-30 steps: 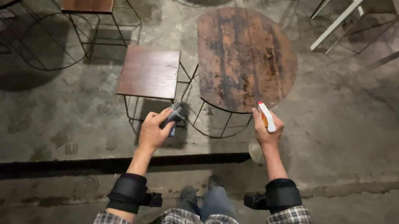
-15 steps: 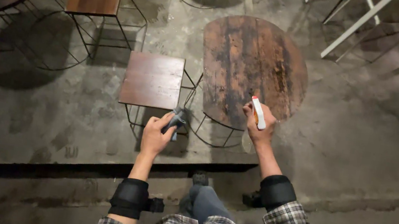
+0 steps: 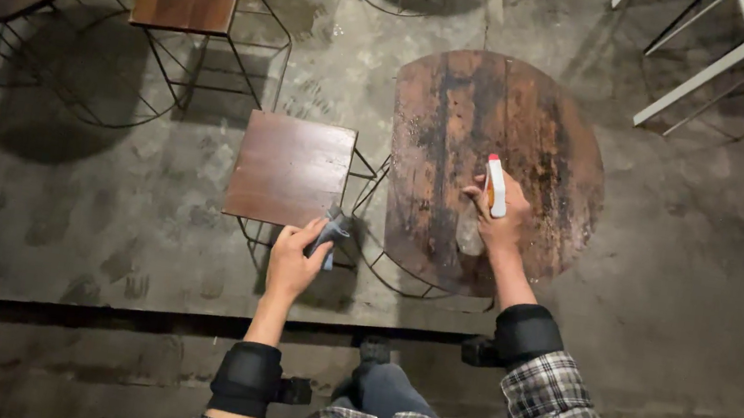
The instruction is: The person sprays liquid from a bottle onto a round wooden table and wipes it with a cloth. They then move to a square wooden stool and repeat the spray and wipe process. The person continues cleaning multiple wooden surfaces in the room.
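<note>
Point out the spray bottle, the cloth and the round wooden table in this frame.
spray bottle (image 3: 495,185): head view, on its white body, held in the right hand.
cloth (image 3: 331,230): head view, on the bunched grey fabric in the left hand.
round wooden table (image 3: 462,106): head view, on the bare worn top.

Above a round, dark-stained wooden table (image 3: 494,158), the right hand (image 3: 495,218) grips a white spray bottle (image 3: 495,185); left of the table, the left hand (image 3: 294,256) clutches a grey cloth (image 3: 331,230) beside a square brown stool (image 3: 291,170).
</note>
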